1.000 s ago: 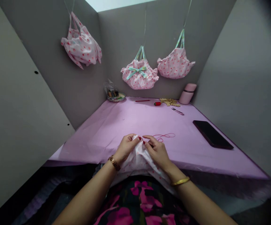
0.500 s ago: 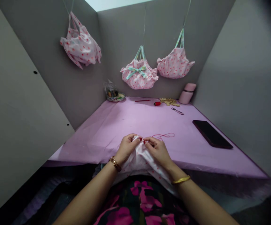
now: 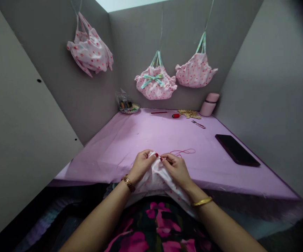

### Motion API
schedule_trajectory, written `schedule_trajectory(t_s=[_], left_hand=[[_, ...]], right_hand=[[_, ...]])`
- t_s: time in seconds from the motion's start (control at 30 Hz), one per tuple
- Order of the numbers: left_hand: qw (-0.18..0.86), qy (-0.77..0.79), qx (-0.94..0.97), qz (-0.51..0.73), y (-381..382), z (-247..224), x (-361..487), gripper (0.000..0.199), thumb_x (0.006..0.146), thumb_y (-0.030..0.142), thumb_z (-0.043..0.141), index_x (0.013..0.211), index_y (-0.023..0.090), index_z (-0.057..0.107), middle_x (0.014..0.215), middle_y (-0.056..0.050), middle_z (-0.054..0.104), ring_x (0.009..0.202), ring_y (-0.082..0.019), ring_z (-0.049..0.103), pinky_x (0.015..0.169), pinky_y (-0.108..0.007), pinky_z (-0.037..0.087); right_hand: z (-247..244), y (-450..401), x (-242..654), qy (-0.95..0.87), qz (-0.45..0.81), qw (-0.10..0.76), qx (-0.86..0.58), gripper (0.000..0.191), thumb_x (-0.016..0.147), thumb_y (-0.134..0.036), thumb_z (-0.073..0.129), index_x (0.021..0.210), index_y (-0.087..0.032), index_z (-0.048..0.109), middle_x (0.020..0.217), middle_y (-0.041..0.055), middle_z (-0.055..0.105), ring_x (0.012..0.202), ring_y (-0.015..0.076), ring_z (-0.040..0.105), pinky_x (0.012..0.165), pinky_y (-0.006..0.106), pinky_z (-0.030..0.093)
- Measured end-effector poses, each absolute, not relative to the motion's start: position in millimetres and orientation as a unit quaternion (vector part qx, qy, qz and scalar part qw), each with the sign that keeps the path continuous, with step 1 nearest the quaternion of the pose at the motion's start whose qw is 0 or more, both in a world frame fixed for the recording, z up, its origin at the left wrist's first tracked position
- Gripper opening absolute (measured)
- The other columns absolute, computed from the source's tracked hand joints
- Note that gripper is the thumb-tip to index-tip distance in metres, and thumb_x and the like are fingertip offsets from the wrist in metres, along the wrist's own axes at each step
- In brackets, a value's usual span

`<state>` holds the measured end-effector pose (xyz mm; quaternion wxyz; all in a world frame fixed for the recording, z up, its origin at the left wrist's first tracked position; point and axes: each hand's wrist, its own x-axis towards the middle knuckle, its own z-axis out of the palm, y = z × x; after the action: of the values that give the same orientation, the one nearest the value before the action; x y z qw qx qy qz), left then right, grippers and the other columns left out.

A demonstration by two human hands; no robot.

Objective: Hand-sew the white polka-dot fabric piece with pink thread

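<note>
A white cloth with pink dots [image 3: 155, 178] hangs from my fingers over the table's near edge and my lap. My left hand [image 3: 142, 164] is closed, pinching the cloth's top edge between thumb and fingers. Right beside it, my right hand [image 3: 176, 169] pinches at the same edge, fingertips almost touching the left thumb. Anything small between the right fingertips is too fine to make out. A loop of red thread [image 3: 185, 151] lies on the table just behind my right hand; its ends are hidden by the fingers.
On the lilac-covered table [image 3: 109, 143] lie a dark tablet [image 3: 236, 149], thread snips [image 3: 198, 124], a red spool [image 3: 175, 116], a red pencil-like stick [image 3: 158, 112] and beige pieces [image 3: 189, 114]. A pink flask [image 3: 209, 105] and a basket [image 3: 134, 109] stand behind. Dotted fabric bags [image 3: 156, 91] hang above.
My left thumb has shifted very slightly at the cloth's edge. The cloth, thread and both arms look otherwise the same.
</note>
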<state>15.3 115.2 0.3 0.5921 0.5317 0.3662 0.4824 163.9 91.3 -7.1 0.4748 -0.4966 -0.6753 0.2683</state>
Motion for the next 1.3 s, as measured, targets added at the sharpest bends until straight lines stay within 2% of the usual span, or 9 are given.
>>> schedule_trajectory(t_s=[0.3, 0.6, 1.3], left_hand=[[0.633, 0.335, 0.52, 0.465, 115.5, -0.6, 13.0, 0.022, 0.071, 0.034, 0.062, 0.066, 0.014, 0.055, 0.058, 0.003, 0.05, 0.05, -0.008, 0.041, 0.051, -0.021, 0.031], [0.662, 0.317, 0.509, 0.45, 116.8, 1.5, 11.4, 0.025, 0.068, 0.037, 0.065, 0.067, 0.013, 0.057, 0.059, 0.002, 0.052, 0.05, -0.008, 0.043, 0.053, -0.021, 0.032], [0.667, 0.303, 0.511, 0.449, 118.2, -0.5, 9.6, 0.023, 0.07, 0.034, 0.064, 0.068, 0.013, 0.056, 0.059, 0.003, 0.05, 0.051, -0.008, 0.042, 0.053, -0.021, 0.032]], right_hand=[[-8.8, 92.4, 165.5, -0.677, 0.277, 0.487, -0.477, 0.02, 0.081, -0.025, 0.05, 0.088, -0.016, 0.067, 0.079, 0.0055, 0.068, 0.07, 0.0168, 0.062, 0.061, 0.025, 0.046], [-7.1, 92.4, 165.4, -0.679, 0.286, 0.493, -0.463, 0.02, 0.082, -0.028, 0.05, 0.086, -0.017, 0.067, 0.08, 0.0049, 0.068, 0.072, 0.017, 0.062, 0.063, 0.026, 0.047], [-4.4, 92.4, 165.6, -0.673, 0.307, 0.487, -0.465, 0.021, 0.082, -0.026, 0.051, 0.088, -0.015, 0.068, 0.085, 0.007, 0.069, 0.077, 0.0183, 0.062, 0.07, 0.028, 0.047]])
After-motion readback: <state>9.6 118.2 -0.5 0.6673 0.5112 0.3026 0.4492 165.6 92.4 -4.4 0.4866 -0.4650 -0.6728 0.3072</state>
